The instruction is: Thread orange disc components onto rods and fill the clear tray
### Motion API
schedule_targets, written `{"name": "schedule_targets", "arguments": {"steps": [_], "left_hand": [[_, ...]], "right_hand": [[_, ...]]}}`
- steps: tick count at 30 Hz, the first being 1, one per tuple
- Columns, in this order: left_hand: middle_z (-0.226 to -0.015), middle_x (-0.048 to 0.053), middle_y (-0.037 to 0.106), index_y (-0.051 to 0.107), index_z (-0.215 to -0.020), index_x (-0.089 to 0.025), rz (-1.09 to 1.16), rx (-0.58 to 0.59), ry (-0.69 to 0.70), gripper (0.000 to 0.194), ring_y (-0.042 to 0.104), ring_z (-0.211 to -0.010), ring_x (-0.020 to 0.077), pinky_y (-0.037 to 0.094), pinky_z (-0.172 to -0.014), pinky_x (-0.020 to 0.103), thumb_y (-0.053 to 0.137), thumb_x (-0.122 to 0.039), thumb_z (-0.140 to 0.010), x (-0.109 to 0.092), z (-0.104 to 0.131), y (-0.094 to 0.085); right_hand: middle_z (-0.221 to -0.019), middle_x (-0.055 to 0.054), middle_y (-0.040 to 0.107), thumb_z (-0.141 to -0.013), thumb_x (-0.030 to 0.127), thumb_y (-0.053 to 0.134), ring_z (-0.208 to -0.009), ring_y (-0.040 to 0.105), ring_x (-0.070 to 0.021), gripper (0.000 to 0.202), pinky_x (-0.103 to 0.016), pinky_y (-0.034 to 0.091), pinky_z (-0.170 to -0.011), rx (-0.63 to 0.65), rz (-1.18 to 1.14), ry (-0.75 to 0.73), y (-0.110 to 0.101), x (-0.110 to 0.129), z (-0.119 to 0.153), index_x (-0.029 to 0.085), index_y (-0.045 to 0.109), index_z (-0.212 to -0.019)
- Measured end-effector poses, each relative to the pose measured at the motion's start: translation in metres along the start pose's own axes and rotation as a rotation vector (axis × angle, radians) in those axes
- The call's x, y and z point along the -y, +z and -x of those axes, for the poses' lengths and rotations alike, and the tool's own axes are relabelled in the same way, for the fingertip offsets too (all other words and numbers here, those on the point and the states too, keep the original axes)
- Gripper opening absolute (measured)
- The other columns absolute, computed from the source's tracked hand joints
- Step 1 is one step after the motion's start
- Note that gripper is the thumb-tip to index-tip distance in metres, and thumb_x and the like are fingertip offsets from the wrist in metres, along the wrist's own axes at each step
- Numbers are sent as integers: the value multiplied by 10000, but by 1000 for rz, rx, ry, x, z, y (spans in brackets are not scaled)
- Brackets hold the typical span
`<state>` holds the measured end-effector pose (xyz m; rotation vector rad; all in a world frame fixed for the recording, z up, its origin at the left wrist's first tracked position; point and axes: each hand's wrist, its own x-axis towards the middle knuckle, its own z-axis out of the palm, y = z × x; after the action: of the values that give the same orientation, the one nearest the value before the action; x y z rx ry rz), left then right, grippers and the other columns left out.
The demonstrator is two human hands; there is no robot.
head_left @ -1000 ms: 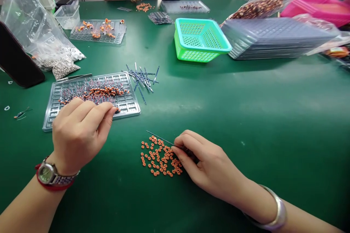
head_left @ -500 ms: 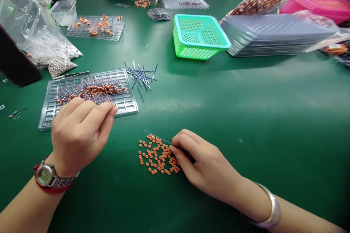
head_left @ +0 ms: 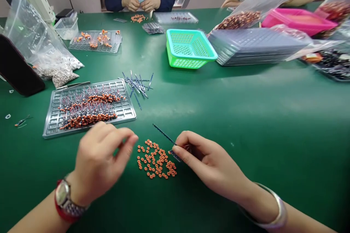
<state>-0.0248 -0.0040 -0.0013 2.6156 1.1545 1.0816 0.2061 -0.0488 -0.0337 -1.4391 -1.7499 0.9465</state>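
Observation:
My right hand point(head_left: 210, 164) pinches a thin dark blue strip point(head_left: 163, 133) that points up and to the left. A second short bit of strip point(head_left: 175, 156) shows below its fingertips. Beside these fingers small orange discs point(head_left: 154, 158) lie scattered on the table. My left hand point(head_left: 104, 153), slightly blurred, is left of the discs with thumb and forefinger brought together; anything between the tips is too small to make out. Just beyond it lies a clear plastic tray point(head_left: 128, 109) with rows of small orange-tipped parts with thin wires point(head_left: 90, 118).
A loose pile of blue strips point(head_left: 138, 86) lies right of the tray. Farther back are a green basket point(head_left: 191, 60), stacked clear trays point(head_left: 254, 49) and a pink bin point(head_left: 298, 22). At left stand a dark phone-like slab point(head_left: 19, 69) and bags of white parts point(head_left: 64, 76). Another person's hands point(head_left: 140, 4) work opposite.
My left hand has moved from over the tray toward the orange discs, uncovering the tray's front row. The strip in my right hand has turned, showing its broad side. The view has tilted up slightly.

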Motion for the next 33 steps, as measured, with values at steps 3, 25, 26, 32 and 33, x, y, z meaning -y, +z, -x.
{"name": "schedule_targets", "arguments": {"steps": [3,25,26,32,33], "left_hand": [[-722,-10,630,652,-935,-213,245,228,-138,104,554,-670,135,450,-604,265,640,-230,-833,-22,8,14],[-734,-8,680,696,-807,-241,557,394,-314,89,602,-709,141,479,-679,275,666,-159,-794,-35,11,23],[-734,-6,677,692,-814,-236,520,384,-300,77,599,-709,141,479,-676,274,661,-167,-799,-32,10,21],[-793,47,651,648,-835,-174,-224,276,-173,157,549,-764,205,460,-730,370,509,-213,-898,19,-4,-17],[-807,58,651,647,-844,-165,-371,271,-198,168,545,-784,222,456,-745,388,499,-220,-903,29,-6,-24]], "right_hand": [[-612,27,456,-926,405,496,-546,436,-128,267,-237,388,-492,57,-203,75,-1,7,2,214,478,-740],[-617,27,516,-746,557,705,-466,379,-68,395,-180,311,-401,335,-742,295,5,0,5,182,593,-803],[-611,28,514,-729,559,720,-458,378,-67,398,-178,311,-394,304,-750,311,4,-2,4,186,604,-805],[-614,10,532,-636,556,785,-495,469,-115,429,-210,414,-403,-84,-667,349,-11,-6,-2,211,647,-851],[-628,3,544,-642,551,782,-511,481,-122,411,-216,429,-415,-98,-630,341,-13,-6,-3,209,649,-828]]}}
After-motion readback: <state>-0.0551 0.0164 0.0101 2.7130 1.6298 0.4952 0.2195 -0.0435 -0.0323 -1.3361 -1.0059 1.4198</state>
